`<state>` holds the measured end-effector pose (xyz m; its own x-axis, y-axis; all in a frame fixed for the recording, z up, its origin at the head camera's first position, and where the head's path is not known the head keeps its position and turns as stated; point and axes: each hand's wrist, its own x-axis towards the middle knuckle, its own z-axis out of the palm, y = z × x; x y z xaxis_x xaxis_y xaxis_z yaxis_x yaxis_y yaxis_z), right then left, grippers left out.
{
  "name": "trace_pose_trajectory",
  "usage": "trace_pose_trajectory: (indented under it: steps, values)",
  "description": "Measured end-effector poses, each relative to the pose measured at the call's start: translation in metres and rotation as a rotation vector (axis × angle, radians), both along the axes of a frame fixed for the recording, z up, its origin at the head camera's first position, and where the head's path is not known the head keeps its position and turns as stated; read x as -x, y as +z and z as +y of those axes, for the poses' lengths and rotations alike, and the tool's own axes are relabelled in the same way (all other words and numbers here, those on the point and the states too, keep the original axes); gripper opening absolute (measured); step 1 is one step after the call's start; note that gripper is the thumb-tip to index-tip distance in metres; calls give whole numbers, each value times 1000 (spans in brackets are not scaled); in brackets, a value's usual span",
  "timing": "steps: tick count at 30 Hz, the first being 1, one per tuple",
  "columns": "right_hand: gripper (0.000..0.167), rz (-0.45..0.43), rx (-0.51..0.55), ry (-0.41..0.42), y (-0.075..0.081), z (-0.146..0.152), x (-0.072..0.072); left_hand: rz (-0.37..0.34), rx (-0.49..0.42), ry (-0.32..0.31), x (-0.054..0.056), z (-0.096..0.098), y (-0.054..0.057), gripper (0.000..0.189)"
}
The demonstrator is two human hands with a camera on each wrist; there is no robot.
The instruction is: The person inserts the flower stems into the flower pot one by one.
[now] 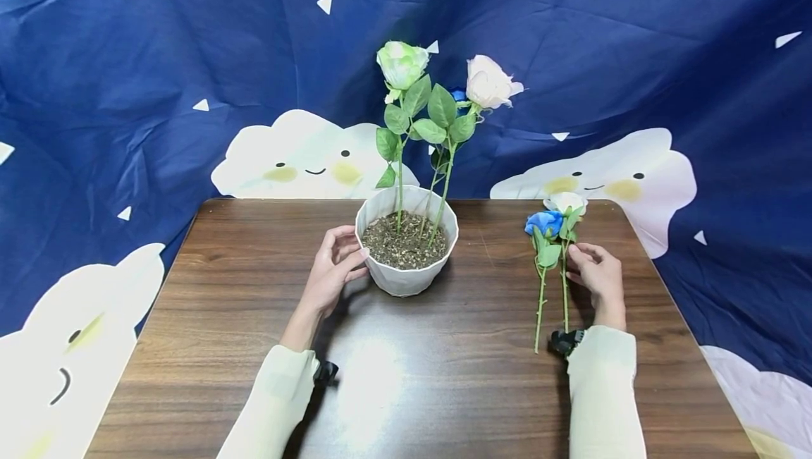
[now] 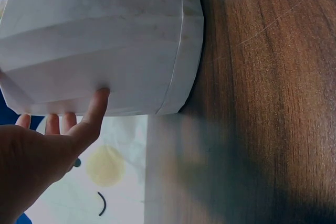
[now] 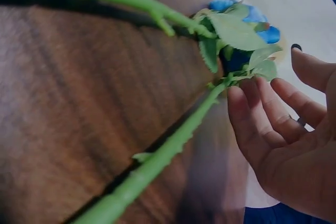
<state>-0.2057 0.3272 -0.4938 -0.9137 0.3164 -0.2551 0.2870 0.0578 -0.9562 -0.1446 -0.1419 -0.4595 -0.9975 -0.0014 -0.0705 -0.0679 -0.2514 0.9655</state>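
My left hand (image 1: 333,268) is at the left side of a white faceted pot (image 1: 406,280), its thumb touching the wall and its fingers loosely bent alongside. Soil (image 1: 406,251) fills the pot. Standing in it are a green-white rose (image 1: 403,65), a pale pink rose (image 1: 490,82) and, mostly hidden behind, a blue flower (image 1: 458,95). On the table at right lie a blue rose (image 1: 545,223) and a white rose (image 1: 567,201). Beside the white rose's stem (image 3: 152,163) is my right hand (image 1: 599,276), fingers loosely bent, thumb apart; no grip shows.
The brown wooden table (image 1: 444,374) ends just behind the pot. Beyond it hangs a dark blue cloth (image 1: 158,57) with smiling clouds and white triangles. A black wrist device (image 1: 566,341) sits close to the stem ends of the lying roses.
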Motion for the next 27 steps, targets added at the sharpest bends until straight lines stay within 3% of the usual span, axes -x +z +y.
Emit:
trace_pose_trajectory:
  steps: [10, 13, 17, 21, 27]
  values:
    - [60, -161, -223, 159, -6, 4, -1, 4, 3, -3, 1, 0, -2, 54]
    - [60, -187, -289, 198, -8, 5, 0, 8, 4, -3, 0, 1, -1, 54]
    - [55, -208, -338, 190, -13, 5, 1, 5, 2, -8, 0, 1, -1, 54]
    - [49, -227, -322, 185, -15, 6, 3, -1, 7, -5, 0, 1, -2, 54]
    - [45, -240, -180, 168, -13, 10, 3, 2, 6, -3, 1, 0, -1, 54]
